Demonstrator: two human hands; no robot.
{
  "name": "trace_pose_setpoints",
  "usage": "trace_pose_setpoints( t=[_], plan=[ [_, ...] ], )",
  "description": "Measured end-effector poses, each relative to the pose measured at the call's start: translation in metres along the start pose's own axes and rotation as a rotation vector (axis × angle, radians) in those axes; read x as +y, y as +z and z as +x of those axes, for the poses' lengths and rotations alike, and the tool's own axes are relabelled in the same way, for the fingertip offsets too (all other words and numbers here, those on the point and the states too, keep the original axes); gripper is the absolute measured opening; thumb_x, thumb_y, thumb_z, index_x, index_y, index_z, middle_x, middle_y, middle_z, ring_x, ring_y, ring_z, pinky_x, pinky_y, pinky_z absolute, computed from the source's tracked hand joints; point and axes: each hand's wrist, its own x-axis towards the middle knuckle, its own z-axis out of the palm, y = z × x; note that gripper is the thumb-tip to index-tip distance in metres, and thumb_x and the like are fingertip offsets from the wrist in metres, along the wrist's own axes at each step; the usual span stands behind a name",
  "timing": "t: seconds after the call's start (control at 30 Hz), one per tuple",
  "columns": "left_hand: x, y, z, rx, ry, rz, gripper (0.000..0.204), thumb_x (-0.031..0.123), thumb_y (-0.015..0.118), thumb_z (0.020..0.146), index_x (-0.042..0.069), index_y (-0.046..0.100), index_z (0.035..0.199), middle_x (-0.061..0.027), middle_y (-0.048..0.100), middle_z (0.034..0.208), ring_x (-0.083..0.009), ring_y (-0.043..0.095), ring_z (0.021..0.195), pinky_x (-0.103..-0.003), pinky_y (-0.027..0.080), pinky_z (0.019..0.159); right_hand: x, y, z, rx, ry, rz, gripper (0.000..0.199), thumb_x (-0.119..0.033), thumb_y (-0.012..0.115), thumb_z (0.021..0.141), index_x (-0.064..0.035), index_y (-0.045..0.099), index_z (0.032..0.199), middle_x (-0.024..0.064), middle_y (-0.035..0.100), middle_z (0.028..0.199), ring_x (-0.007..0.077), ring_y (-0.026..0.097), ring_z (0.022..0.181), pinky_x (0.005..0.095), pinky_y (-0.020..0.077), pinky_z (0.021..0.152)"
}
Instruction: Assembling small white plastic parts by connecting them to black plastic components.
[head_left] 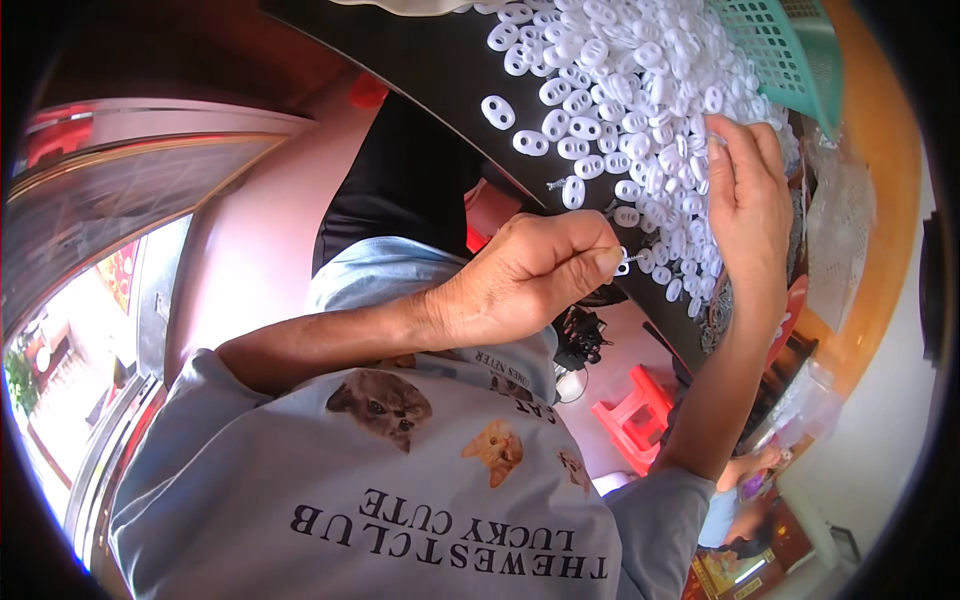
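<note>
A: Start at the left and go right?

B: Sure. See a pale blue-grey cloth T-shirt [375,475] with cat prints first, and up top a dark flat tabletop [440,65]. Then meet the left hand [530,270], curled tight and pinching a small white oval plastic piece [622,269] at the fingertips. Also spot a thin grey metal bit [635,258] right there, kinda screw-like.

A: Nice. And further along?

B: Look for a red plastic stool [640,412] on the floor, and above, on the tabletop, a big heap of white two-hole plastic ovals [645,90], with a few strays on its left.

A: And for the right hand [750,190]?

B: Touching the heap's right side, fingers bent. Can't tell if gripping one. Lastly, find a mint-green perforated plastic basket [780,50] beside the heap.
</note>
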Motion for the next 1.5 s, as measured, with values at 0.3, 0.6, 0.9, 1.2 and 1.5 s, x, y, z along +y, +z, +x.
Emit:
trace_pose_setpoints(
  t=[0.3,0.6,0.9,1.2,1.5],
  plan=[
    [-0.001,0.002,0.006,-0.011,0.030,0.095,0.018,0.016,0.051,0.100,0.000,0.056,0.095,-0.0001,0.053,0.079,-0.0058,0.047,0.071,-0.022,0.042,0.063,-0.007,-0.002,-0.008,-0.046,-0.044,0.203,0.017,-0.003,0.056,0.090,-0.0054,0.063,0.106,0.0092,0.053,0.091,0.0247,0.057,0.078,0.0328,0.0461,0.069],
    [-0.003,0.003,0.007,-0.011,0.037,0.088,0.018,0.016,0.050,0.101,-0.001,0.056,0.097,0.0001,0.054,0.080,-0.0053,0.047,0.072,-0.021,0.042,0.064,-0.007,-0.011,-0.005,-0.044,-0.007,0.222,0.021,0.001,0.057,0.085,-0.0082,0.063,0.104,0.0097,0.055,0.091,0.0308,0.059,0.074,0.0387,0.0474,0.067],
    [-0.004,0.004,0.007,-0.007,0.000,0.091,0.018,0.016,0.049,0.101,0.000,0.057,0.096,0.0017,0.054,0.080,-0.0042,0.045,0.071,-0.021,0.040,0.063,0.010,-0.010,-0.005,-0.014,0.011,0.131,0.018,-0.005,0.057,0.087,-0.0076,0.063,0.104,0.0104,0.057,0.093,0.0321,0.059,0.076,0.0388,0.0471,0.070],
    [-0.003,0.003,0.006,-0.013,-0.042,0.000,0.018,0.016,0.049,0.101,0.001,0.057,0.095,0.0026,0.053,0.079,-0.0032,0.043,0.071,-0.020,0.039,0.063,0.013,0.006,0.010,-0.041,0.017,0.068,0.019,-0.014,0.060,0.087,-0.0064,0.063,0.104,0.0114,0.058,0.095,0.0345,0.059,0.082,0.0417,0.0466,0.072],
    [-0.004,0.002,0.007,-0.022,-0.038,0.012,0.019,0.016,0.049,0.101,0.000,0.057,0.095,0.0027,0.053,0.079,-0.0031,0.043,0.071,-0.020,0.039,0.062,0.010,0.008,0.008,-0.003,0.017,0.057,0.017,-0.012,0.059,0.087,-0.0075,0.062,0.103,0.0108,0.058,0.095,0.0340,0.059,0.081,0.0406,0.0472,0.071]
  ],
)
